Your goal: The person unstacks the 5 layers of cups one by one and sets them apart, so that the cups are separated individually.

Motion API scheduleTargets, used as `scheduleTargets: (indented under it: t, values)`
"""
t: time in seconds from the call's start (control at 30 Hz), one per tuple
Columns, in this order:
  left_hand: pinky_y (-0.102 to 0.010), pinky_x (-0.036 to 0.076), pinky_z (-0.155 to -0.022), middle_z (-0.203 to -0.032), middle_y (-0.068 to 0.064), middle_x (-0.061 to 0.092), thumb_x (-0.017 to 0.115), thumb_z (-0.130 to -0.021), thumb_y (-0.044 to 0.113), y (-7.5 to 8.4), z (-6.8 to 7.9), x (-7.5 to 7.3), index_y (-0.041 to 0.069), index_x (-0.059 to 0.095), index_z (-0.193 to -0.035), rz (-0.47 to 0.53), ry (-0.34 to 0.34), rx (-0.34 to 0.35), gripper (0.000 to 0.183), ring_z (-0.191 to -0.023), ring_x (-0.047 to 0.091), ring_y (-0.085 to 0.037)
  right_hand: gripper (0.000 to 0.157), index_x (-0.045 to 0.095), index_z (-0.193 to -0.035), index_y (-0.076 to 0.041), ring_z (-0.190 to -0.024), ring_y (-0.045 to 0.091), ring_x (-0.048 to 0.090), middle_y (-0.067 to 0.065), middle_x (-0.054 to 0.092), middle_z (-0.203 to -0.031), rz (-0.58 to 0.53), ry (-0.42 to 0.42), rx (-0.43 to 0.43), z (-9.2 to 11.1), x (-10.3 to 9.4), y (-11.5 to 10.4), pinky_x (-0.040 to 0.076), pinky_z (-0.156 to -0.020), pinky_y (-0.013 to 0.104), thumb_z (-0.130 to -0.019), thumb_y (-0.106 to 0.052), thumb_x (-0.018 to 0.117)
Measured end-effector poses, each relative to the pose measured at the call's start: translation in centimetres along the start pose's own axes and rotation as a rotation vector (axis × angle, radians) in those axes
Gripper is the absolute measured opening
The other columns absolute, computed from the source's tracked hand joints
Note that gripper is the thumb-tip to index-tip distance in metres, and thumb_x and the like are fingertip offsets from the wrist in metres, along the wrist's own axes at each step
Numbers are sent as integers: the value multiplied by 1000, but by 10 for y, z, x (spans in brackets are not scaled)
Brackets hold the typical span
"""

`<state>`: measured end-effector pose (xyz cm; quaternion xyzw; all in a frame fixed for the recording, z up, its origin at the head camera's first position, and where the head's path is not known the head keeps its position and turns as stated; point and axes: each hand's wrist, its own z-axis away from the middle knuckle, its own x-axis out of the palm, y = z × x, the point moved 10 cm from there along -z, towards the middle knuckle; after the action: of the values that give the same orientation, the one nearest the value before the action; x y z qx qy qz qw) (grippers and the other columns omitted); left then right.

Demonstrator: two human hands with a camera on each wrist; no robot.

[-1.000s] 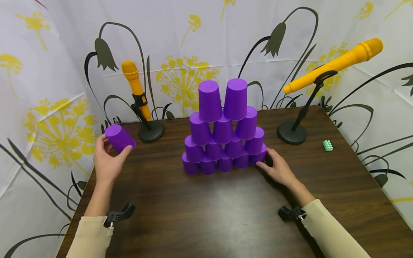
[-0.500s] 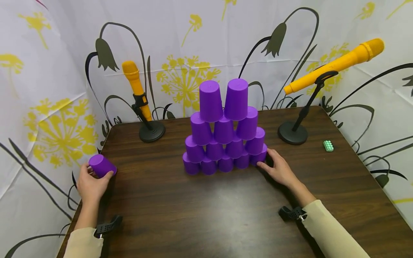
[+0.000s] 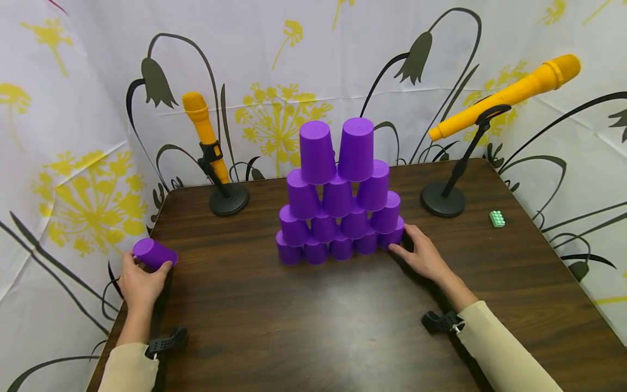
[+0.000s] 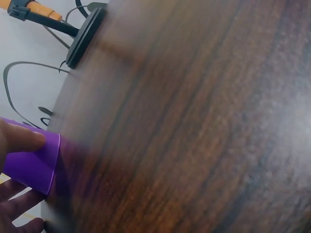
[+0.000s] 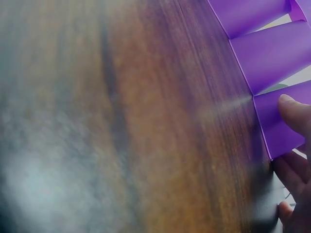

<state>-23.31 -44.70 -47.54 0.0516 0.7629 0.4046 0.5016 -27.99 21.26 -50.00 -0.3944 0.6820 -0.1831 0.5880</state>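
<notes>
Purple cups, mouths down, form a stacked pyramid in the middle of the table in the head view, with two cups side by side in its top row. My left hand, far to the left of it, grips a single purple cup, thumb on one side and fingers behind. That cup's rim is close over the tabletop near the left edge in the left wrist view. At the pyramid's lower right, my right hand holds the end cup of the bottom row between thumb and fingers. Its fingertips are partly hidden behind that cup.
Behind the stack stand two yellow microphones on black stands, a left microphone and a right microphone. A small green toy brick lies at the right on the brown wooden table. A flower-printed cloth hangs behind.
My left hand has moved left and down with its cup, most of it in the first half second. The right hand and the pyramid have stayed in place.
</notes>
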Motion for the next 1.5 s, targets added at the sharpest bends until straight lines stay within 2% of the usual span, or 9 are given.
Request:
scheduleTargets:
  t: [0.33,0.5,0.63,0.7,0.8,0.97,1.17,1.33,1.5]
  values:
    - [-59,22,-110,-140,-31,41,78,-82,18,6,4,-3,1,24,-150,11,-16,21,89,-126,41,-49,62,47,-141,-3,-124,37,51,20,55,-131,1,-16,8,-1,0,0,38,-103,56,-89,-23,74]
    - [-54,33,-103,-142,-20,40,69,-78,6,30,2,-23,9,28,-150,80,95,69,84,-125,44,-39,64,46,-143,-3,-125,37,50,20,54,-132,1,-23,9,-2,-1,-1,37,-103,56,-90,-25,73]
    - [-39,36,-101,-134,-8,48,50,-70,-6,72,5,-51,13,43,-141,199,279,191,74,-123,46,-24,65,45,-143,-3,-125,37,50,20,54,-133,0,-25,17,-2,-2,0,37,-104,56,-90,-26,73]
    - [-33,36,-99,-127,-4,52,44,-66,-9,108,16,-65,10,50,-134,279,371,321,70,-120,47,-20,65,45,-144,-3,-126,37,49,20,54,-134,-1,-23,21,-1,-2,1,36,-104,56,-90,-26,73]
    - [-29,38,-97,-120,-7,57,42,-67,-12,175,43,-79,1,56,-125,417,402,505,61,-117,52,-19,65,45,-144,-3,-126,37,49,20,53,-134,2,-21,28,1,-1,3,36,-104,56,-90,-27,73]
    - [-28,42,-96,-121,-19,59,53,-81,-10,279,90,-73,-6,53,-126,581,142,701,45,-115,56,-22,65,46,-144,-5,-126,37,49,19,54,-133,3,-22,38,2,-1,5,36,-104,56,-90,-27,73]
    - [-52,42,-99,-131,-23,54,65,-85,-8,364,124,-42,-4,44,-139,547,-244,855,58,-118,54,-39,65,46,-144,-6,-126,36,49,18,54,-133,0,-16,36,-1,-2,3,36,-104,56,-89,-28,74]
    - [-57,38,-101,-137,-22,50,69,-87,-1,410,141,-19,-2,37,-145,512,-433,905,67,-124,51,-39,64,47,-143,-5,-126,36,50,18,54,-133,-7,-14,34,-2,-2,3,36,-105,55,-89,-26,74]
    - [-53,37,-103,-138,-21,49,70,-87,4,435,148,-1,-1,33,-148,540,-502,873,71,-125,50,-36,64,47,-143,-6,-127,35,49,17,54,-134,-17,-16,40,-1,-1,4,35,-106,54,-89,-26,74]
